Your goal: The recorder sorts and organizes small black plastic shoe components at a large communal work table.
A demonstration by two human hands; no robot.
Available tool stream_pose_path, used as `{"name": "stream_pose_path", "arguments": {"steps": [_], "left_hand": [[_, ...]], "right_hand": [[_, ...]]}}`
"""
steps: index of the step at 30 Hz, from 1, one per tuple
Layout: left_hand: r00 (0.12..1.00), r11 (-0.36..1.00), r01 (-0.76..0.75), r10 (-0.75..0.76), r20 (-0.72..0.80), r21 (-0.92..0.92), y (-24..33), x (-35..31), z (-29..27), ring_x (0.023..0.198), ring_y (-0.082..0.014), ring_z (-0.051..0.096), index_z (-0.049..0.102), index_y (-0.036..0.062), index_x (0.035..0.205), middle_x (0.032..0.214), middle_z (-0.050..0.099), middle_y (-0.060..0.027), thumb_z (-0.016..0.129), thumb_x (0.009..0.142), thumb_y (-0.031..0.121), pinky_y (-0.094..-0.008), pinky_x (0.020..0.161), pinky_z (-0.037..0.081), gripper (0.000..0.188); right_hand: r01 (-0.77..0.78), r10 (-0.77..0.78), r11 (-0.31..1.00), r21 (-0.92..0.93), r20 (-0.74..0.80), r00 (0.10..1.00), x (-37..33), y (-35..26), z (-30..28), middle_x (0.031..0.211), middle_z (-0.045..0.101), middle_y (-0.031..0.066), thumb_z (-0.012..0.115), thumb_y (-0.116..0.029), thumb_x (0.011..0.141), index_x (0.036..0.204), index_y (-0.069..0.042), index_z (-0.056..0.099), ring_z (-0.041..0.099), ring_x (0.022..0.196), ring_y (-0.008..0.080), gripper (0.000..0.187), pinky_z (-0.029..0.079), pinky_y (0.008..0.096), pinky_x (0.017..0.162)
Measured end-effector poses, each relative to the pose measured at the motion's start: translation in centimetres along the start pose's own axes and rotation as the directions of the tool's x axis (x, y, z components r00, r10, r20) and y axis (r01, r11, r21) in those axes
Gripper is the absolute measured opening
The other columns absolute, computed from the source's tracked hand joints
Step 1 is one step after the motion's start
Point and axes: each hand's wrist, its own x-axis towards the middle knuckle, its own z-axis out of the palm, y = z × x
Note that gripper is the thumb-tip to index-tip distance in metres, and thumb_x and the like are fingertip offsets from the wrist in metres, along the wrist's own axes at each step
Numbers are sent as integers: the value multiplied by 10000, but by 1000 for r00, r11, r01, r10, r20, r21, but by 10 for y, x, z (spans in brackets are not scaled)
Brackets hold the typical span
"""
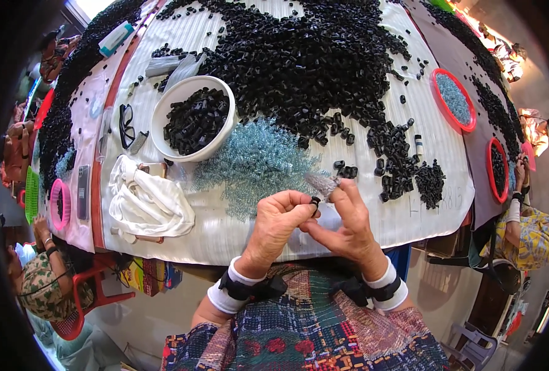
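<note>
Over the near edge of the table, my left hand (278, 222) is closed in a pinch, with a small black plastic piece (314, 203) between thumb and fingertips. Close beside it, my right hand (347, 224) has its fingers bent inward and its thumb near the same piece. Whatever this hand grips is hidden. A grey wrapping (321, 184) covers a fingertip of the right hand, which points toward the left. Just beyond my hands spreads a pile of small pale-blue translucent pieces (256, 162). Several loose black pieces (347, 169) lie past the wrapped finger.
A large heap of black pieces (305, 59) covers the far table. At left stand a white bowl (160, 137) of black pieces, a bunched white cloth (147, 207) and glasses (126, 125). A red-rimmed tray (470, 127) sits right. Other people work at both sides.
</note>
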Motion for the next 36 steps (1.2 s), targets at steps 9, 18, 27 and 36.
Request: {"name": "stream_pose_path", "arguments": {"steps": [9, 18, 27, 36], "left_hand": [[999, 998, -31, 29, 35, 53, 0, 3, -4, 667, -86, 593, 622, -28, 861, 779, 657, -80, 622, 812, 71, -197, 606, 468, 111], [999, 998, -14, 11, 46, 66, 5, 3, 0, 693, -73, 593, 625, -33, 849, 776, 646, -50, 631, 799, 45, -193, 622, 474, 92], [998, 985, -2, -8, 56, 174, 8, 0, 0, 657, -36, 532, 633, -26, 801, 736, 620, -5, 646, 779, 36, -173, 580, 427, 67], [999, 987, 14, -21, 48, 158, 3, 1, 0, 663, -37, 533, 640, -27, 815, 743, 624, -4, 641, 775, 30, -174, 582, 429, 70]], "right_hand": [[30, -31, 999, -23, -33, 999, -1, -5, 8, 823, 498, 155, 745, -54, 646, 862, 17, 544, 501, 707, 320, 303, 430, 378, 591], [37, -39, 986, -165, -13, 999, -4, -8, 4, 796, 480, 151, 742, -59, 628, 811, -2, 529, 490, 694, 321, 286, 422, 392, 575], [84, -80, 965, -247, 28, 996, -3, -12, -1, 750, 467, 133, 732, -53, 618, 801, -6, 522, 496, 644, 303, 282, 421, 376, 528], [11, -2, 979, -202, 45, 999, -11, -9, 2, 747, 467, 152, 724, -38, 656, 852, 12, 511, 507, 633, 319, 294, 430, 393, 518]]}}
